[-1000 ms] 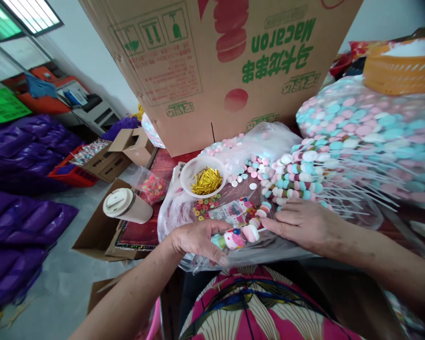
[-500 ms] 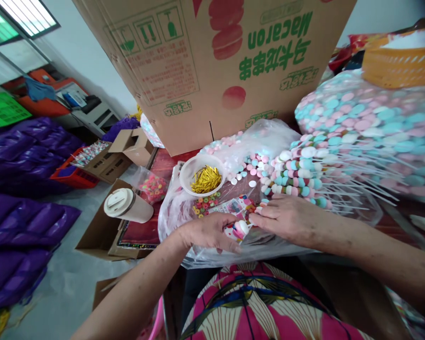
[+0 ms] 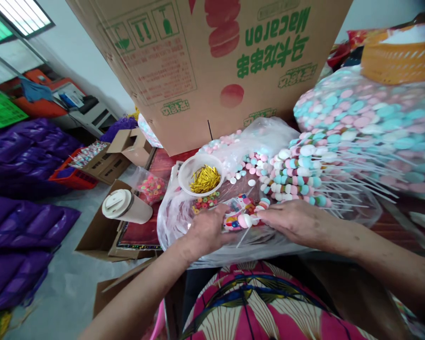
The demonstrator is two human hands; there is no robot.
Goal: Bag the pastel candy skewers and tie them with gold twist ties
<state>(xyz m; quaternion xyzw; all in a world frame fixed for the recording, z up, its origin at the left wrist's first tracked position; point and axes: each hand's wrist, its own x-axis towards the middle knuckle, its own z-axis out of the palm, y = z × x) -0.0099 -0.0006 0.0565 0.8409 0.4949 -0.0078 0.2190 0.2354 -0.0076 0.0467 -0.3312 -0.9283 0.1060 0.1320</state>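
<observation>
One candy skewer (image 3: 246, 220) is held by left fingers (image 3: 229, 238) and right fingers (image 3: 269, 216), near one bowl (image 3: 184, 175).

A pair of rounded sweets (image 3: 246, 221), pink on the left and white on the right, sits roughly level, butted up against a printed wrapper (image 3: 233, 223) in red, blue and white; whether more sweets run on inside it, I can't make out. Just beyond, to the right, a banded stack of sweet discs (image 3: 262, 204) in blue, pink and white slants away, partly covered.
</observation>
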